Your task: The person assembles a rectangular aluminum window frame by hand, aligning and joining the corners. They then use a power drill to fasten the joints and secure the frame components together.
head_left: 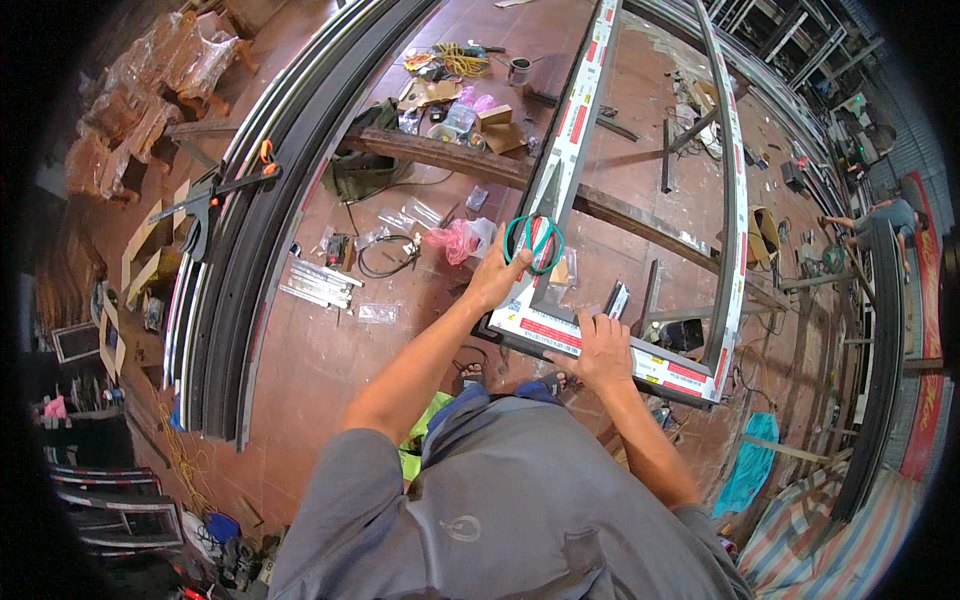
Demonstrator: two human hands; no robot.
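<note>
**At the near end of the frame (pixel 668 373): corners meet, covering on, scissors at hand**

Progress: both near corners look closed, with the end bar meeting the left rail (pixel 577 115) and right rail (pixel 737 200). White-and-red covering remains along all three; its removal or trimming, if required, appears outstanding. Far corners cannot be assessed; the rails run out of view at the top.

Hands: the left hand (pixel 495 272) is at the left rail, its thumb overlapping the green-handled scissors (pixel 541 240); whether its fingers are closed on them cannot be told. The right hand (pixel 603 350) lies across the end bar, thumb apart from the fingers; a firm grip is not confirmed.

Edges and room: the frame lies over a brown beam (pixel 440 160), which crosses its opening. Leftward, a floor gap separates it from the stacked black profiles (pixel 250 230), but silver strips (pixel 322 283) and a pink bag (pixel 460 240) occupy part. Nearside clearance is judged tight, the torso standing close to the end bar.
</note>
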